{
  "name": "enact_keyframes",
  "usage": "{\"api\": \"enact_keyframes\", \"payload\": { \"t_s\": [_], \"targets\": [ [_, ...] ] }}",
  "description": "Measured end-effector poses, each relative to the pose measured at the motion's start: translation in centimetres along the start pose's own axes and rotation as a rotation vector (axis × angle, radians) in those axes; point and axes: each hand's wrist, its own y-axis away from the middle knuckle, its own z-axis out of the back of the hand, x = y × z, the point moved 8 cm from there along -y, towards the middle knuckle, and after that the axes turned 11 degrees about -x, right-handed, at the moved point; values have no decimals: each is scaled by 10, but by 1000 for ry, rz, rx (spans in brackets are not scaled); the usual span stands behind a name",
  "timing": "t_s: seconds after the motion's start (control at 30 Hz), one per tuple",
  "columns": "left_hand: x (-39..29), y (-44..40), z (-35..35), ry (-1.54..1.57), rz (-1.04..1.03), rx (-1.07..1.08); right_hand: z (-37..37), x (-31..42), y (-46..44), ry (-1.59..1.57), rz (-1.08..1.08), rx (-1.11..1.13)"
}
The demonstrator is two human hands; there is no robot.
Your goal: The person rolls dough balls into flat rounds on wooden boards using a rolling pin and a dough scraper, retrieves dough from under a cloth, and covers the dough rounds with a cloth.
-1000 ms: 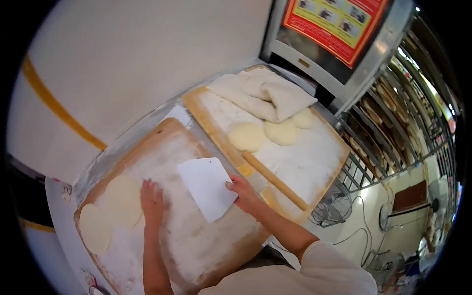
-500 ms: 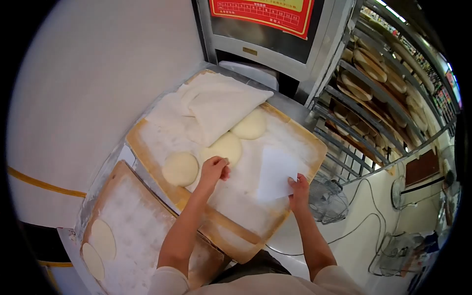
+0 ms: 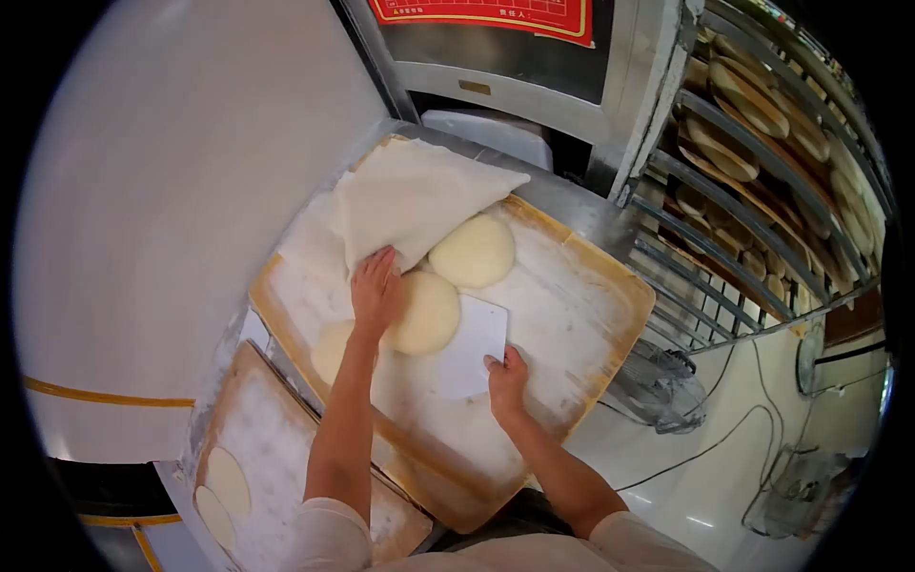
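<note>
My right hand [image 3: 508, 383] grips a white plastic dough scraper [image 3: 475, 343] by its right edge. The scraper lies low over the floured board [image 3: 562, 315], its far side against the right of the middle dough ball [image 3: 426, 313]. On that ball's left is my left hand [image 3: 378, 294], fingers stretched out toward the cloth edge; contact with the dough looks likely but is partly hidden. A second dough ball [image 3: 473, 251] sits behind, partly beneath a folded white cloth [image 3: 410, 195]. Behind my left forearm a third dough ball [image 3: 331, 349] is partly covered.
A lower floured board [image 3: 276, 429] at the left bears two flat dough rounds [image 3: 227, 481]. Against the back stands a metal-framed oven [image 3: 496, 81]. A rack [image 3: 734, 205] of long loaves rises at the right, with a fan [image 3: 658, 386] and cables on the floor.
My left hand has moved forward and left, its fingers opening out beside the middle dough ball. The scraper in my right hand has come left up to that ball. The view has shifted slightly.
</note>
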Motion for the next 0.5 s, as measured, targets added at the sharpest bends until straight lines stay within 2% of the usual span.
{"api": "enact_keyframes", "payload": {
  "t_s": [0.07,0.17,0.27,0.3,0.33,0.43,0.5],
  "targets": [
    [5,-7,5,37,101,54,2,0,2,-47,-72,9],
    [-13,35,-19,-8,-80,327,-28,-3,1,-215,-129,29],
    [-42,43,-13,84,-13,188,-76,-16,2,-271,-183,110],
    [-43,46,-14,95,9,218,-84,-19,0,-257,-201,151],
    [-44,47,-15,106,35,245,-84,-12,6,-433,-333,198],
    [-79,44,12,173,61,319,-42,34,26,-451,-396,306],
    [-106,55,40,207,76,373,4,59,30,-337,-404,416]
  ]
}}
